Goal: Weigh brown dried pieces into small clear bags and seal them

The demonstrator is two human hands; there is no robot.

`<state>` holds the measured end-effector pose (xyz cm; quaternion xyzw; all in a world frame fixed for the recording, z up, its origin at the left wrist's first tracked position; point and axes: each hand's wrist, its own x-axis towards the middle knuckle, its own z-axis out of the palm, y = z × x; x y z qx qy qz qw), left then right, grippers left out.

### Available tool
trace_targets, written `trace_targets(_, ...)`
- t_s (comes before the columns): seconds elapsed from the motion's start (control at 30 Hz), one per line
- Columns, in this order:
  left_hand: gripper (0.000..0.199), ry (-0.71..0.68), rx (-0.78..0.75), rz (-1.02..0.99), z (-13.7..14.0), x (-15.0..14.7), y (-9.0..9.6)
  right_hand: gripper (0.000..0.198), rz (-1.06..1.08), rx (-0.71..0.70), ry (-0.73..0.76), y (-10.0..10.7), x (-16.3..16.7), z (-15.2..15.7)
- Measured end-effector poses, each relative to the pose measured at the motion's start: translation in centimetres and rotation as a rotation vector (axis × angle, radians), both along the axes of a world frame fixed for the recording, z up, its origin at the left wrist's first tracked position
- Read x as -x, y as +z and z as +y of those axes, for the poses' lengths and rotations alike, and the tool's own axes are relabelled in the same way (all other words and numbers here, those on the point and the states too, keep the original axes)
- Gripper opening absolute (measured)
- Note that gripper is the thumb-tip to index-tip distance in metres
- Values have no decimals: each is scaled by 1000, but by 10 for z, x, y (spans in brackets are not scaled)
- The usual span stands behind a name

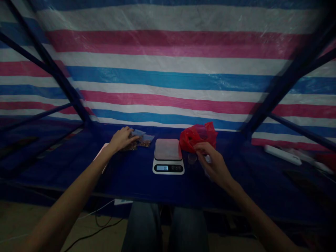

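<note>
My left hand [121, 140] rests on several small clear zip bags [145, 140] with brownish bits inside, its fingers stretched out over them. A white digital kitchen scale [168, 154] stands between my hands, its plate bare and its display near 0.0. My right hand [212, 161] is at the front of a crumpled red plastic bag [198, 136], thumb and fingers drawn together. What they pinch is too dark to make out. Just left of the right fingers stands a small clear cup [192, 159]. Something clear and whitish shows partly under the right palm.
The blue tabletop [141, 183] is framed by blue metal posts, with a striped plastic sheet [168, 80] behind. A pale flat object [101, 155] lies under the left forearm. At far right is a white bar-shaped object [282, 154]. Cables [97, 232] run below the table.
</note>
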<state>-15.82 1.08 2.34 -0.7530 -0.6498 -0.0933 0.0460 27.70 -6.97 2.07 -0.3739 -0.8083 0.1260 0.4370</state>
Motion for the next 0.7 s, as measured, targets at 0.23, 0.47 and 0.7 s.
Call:
trace_targets(0.23,29,-27,-45,22,9,-26,-3,27,11,-4,78,11,35,11)
trace_targets(0.47,42,-434,-303,-345,-6,-98,20,45,309,202,21,28,60,53)
trace_targets(0.7,62,-665,-38,-993,-8,-160,17,37,451,499,171,9,66,93)
